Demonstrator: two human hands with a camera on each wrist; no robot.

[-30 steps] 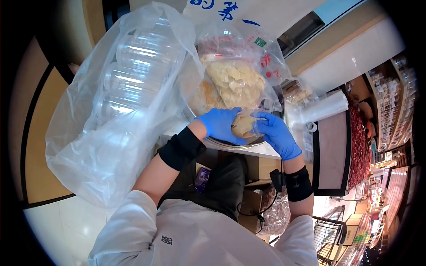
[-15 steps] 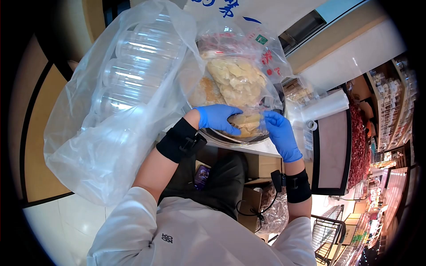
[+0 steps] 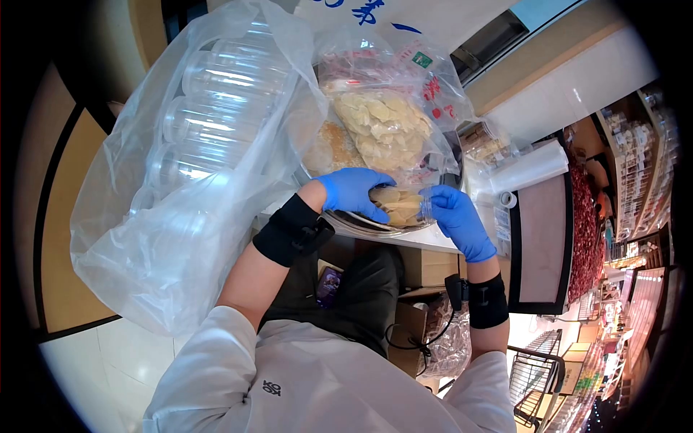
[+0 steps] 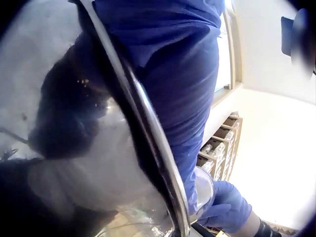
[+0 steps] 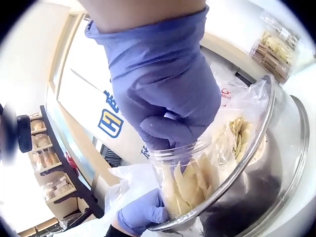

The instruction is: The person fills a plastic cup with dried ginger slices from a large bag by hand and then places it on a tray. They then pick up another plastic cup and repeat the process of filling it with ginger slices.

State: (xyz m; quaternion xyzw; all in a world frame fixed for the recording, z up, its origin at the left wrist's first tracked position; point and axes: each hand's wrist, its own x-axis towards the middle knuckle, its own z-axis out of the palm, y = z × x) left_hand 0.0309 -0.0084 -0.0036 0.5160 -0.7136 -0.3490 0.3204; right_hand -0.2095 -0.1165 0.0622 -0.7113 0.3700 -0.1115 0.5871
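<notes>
A clear jar (image 3: 404, 206) holding pale yellow slices (image 5: 190, 182) lies tilted over the near rim of a metal bowl (image 3: 361, 232). My gloved left hand (image 3: 355, 193) curls round its base end; the left wrist view has this hand (image 4: 173, 84) large beside the bowl's rim. At the jar's mouth (image 5: 180, 150), my right hand (image 3: 460, 222) grips the rim, with some fingers inside, as the right wrist view shows of that hand (image 5: 163, 94). Behind the jar, a bag of pale slices (image 3: 382, 130) rests in the bowl.
At the left stands a large translucent bag (image 3: 155, 252) of clear jars (image 3: 216, 115). A roll of clear plastic bags (image 3: 530, 172) lies right of the bowl, near a small pack (image 3: 485, 148). Boxes and a wrapped bundle (image 3: 446, 346) sit below the table.
The left hand has shifted slightly left and opened wider along the jar, uncovering more slices. My right hand has moved a little right and down, staying at the mouth.
</notes>
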